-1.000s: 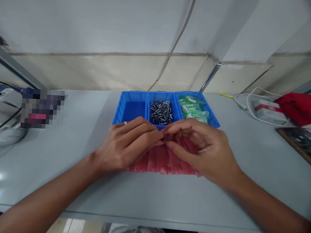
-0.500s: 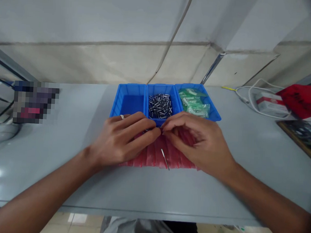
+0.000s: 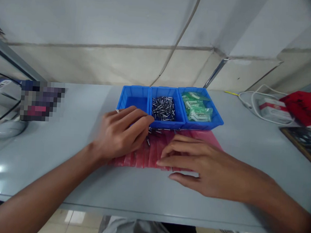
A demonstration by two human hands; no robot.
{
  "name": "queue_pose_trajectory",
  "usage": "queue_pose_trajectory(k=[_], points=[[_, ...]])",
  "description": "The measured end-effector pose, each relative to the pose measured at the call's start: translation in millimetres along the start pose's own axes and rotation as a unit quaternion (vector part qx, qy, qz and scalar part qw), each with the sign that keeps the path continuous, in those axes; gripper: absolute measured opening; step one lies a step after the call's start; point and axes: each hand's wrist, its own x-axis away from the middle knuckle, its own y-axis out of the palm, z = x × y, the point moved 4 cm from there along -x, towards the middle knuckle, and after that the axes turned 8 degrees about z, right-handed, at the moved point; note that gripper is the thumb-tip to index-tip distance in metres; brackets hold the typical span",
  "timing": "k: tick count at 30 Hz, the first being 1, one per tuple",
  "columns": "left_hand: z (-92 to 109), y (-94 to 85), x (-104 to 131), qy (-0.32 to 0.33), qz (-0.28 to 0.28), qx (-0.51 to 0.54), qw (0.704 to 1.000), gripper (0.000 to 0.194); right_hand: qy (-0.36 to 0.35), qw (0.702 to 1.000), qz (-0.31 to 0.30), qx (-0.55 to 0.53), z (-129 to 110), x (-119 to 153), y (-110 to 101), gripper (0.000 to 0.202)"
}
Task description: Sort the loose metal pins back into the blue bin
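Observation:
My left hand [image 3: 125, 134] is closed, its fingers curled down over the left part of a row of red plastic bags [image 3: 153, 153]. A small metal pin [image 3: 148, 141] shows just beside its fingertips; whether the fingers grip anything is hidden. My right hand [image 3: 195, 161] hovers low over the front right of the bags, thumb and fingers apart. Beneath its fingers the end of another metal pin [image 3: 172, 169] shows at the bags' front edge. More loose pins [image 3: 156, 130] lie along the back of the bags, against the blue bins.
Three joined blue bins [image 3: 168, 124] stand behind the bags. The middle one holds a heap of metal pins [image 3: 163, 108], the right one green plastic packets [image 3: 197, 106]. A white box with cable [image 3: 274, 109] and red cloth [image 3: 303, 106] lie at right; a grey mouse-like object [image 3: 8, 130] lies left.
My right hand has parted from my left, moving toward me, and its fingers have spread over the loose pin at the front. My left hand has shifted slightly left relative to the bins.

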Motion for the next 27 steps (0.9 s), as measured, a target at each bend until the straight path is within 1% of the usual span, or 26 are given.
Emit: queue_pose_trajectory(k=[1, 3, 5, 8, 10, 12, 14, 17, 18, 20, 23, 25, 27], points=[[0.2, -0.1, 0.0, 0.000, 0.000, -0.001, 1.000, 0.016, -0.001, 1.000, -0.015, 0.006, -0.4, 1.0, 2.0, 0.024], [0.7, -0.3, 0.2, 0.004, 0.001, -0.004, 1.000, 0.016, -0.007, 1.000, -0.017, 0.013, -0.6, 1.2, 5.8, 0.022], [0.6, -0.5, 0.7, 0.005, 0.006, -0.008, 1.000, 0.016, -0.015, 1.000, -0.006, 0.007, -0.7, -0.1, 9.4, 0.017], [-0.9, 0.7, 1.9, -0.002, 0.009, -0.006, 1.000, 0.014, -0.029, 0.999, 0.030, -0.012, -2.4, -2.7, 11.0, 0.021], [-1.3, 1.5, 2.4, -0.002, 0.005, -0.001, 1.000, 0.014, -0.016, 0.997, 0.079, -0.011, -2.4, -3.7, 7.4, 0.023], [0.5, 0.4, 1.7, 0.008, 0.010, 0.008, 1.000, 0.015, 0.015, 0.990, 0.142, 0.010, -0.3, -3.5, -0.1, 0.021], [5.8, -1.7, -0.2, 0.032, 0.014, 0.023, 0.999, 0.017, 0.036, 0.978, 0.203, 0.038, 1.8, -2.6, -9.8, 0.019], [17.2, -3.4, -3.3, 0.066, 0.002, 0.049, 0.997, 0.023, 0.036, 0.960, 0.272, 0.060, 1.7, -1.8, -23.6, 0.019], [20.2, -3.3, -3.9, 0.068, -0.003, 0.054, 0.996, 0.028, 0.047, 0.954, 0.291, 0.054, 1.9, -1.8, -27.2, 0.018], [23.8, -2.7, -3.7, 0.066, -0.013, 0.054, 0.996, 0.030, 0.094, 0.940, 0.327, 0.022, 3.2, -1.6, -31.9, 0.013], [23.2, -3.2, -0.9, 0.063, -0.009, 0.046, 0.997, 0.021, 0.160, 0.917, 0.361, -0.053, 4.7, -1.5, -30.7, 0.009], [20.4, -5.1, 0.7, 0.052, 0.008, 0.046, 0.998, 0.019, 0.179, 0.908, 0.365, -0.105, 5.2, -1.8, -26.3, 0.009], [17.7, -8.1, 0.8, 0.029, 0.040, 0.049, 0.998, 0.020, 0.186, 0.901, 0.366, -0.142, 6.0, -1.8, -22.5, 0.008]])
